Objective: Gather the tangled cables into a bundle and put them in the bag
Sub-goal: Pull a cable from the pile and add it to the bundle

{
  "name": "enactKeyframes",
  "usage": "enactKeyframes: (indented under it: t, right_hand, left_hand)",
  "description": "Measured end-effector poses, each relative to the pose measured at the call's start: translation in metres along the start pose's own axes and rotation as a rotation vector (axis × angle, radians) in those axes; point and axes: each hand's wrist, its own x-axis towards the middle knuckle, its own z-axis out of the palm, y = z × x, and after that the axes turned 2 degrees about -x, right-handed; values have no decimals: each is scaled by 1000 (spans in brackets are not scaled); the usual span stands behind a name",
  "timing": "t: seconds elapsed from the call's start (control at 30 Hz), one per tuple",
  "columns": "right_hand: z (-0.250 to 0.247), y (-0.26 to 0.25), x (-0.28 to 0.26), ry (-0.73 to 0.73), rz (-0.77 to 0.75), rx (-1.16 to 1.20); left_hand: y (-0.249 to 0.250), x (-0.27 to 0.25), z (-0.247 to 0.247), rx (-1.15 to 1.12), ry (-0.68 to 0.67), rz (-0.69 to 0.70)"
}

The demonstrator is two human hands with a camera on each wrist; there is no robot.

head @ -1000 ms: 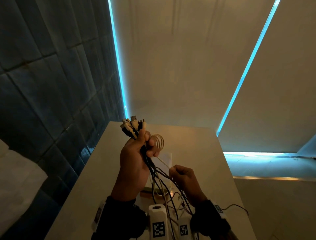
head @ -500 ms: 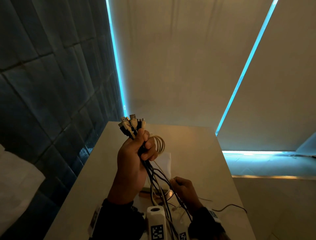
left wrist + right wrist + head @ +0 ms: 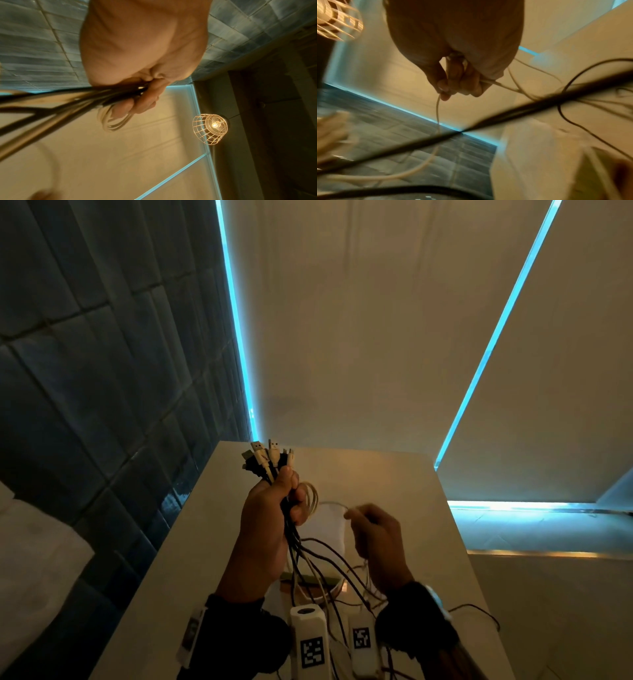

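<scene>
My left hand is raised above the table and grips a bundle of black and white cables, with their USB plugs sticking up above my fist. A few loops of white cable hang beside my left fingers. Loose cable ends trail down to the table. My right hand is to the right, pinching a thin white cable that arcs across to the bundle. A pale bag lies on the table behind the hands, partly hidden.
The white table stands against a dark tiled wall on the left. A wire-cage lamp glows overhead. A small flat object lies under the cables. One black cable strays toward the table's right edge.
My right hand has risen from low near the table up to the level of the left hand, drawing the white cable up into an arc. The left hand stays put.
</scene>
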Motion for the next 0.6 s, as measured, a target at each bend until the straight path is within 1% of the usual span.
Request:
enactKeyframes:
  t: [0.1,0.2,0.27,0.33,0.4,0.47,0.53,0.6]
  right_hand:
    - [11,-44,-12,-150,-129,175]
    - [16,-62,-22,-299,-177,210]
    - [17,-63,-28,-379,-177,191]
    - [17,-59,-32,-436,-150,131]
    - [16,-51,-35,-456,-126,51]
    - [12,-41,-34,-413,-96,6]
    - [7,-28,-29,-329,-66,-33]
    - [5,-15,-24,-290,-67,-72]
  left_hand:
    - [-7,-2,6,99,72,-12]
    - [-9,-1,7,138,140,-18]
    - [-8,0,5,71,147,-38]
    - [-5,0,4,-72,98,-62]
    - [-1,0,1,-269,39,-50]
    - [2,0,-1,-366,-10,-5]
    - [3,-1,-1,-339,-40,35]
    - [2,-4,1,-289,-54,60]
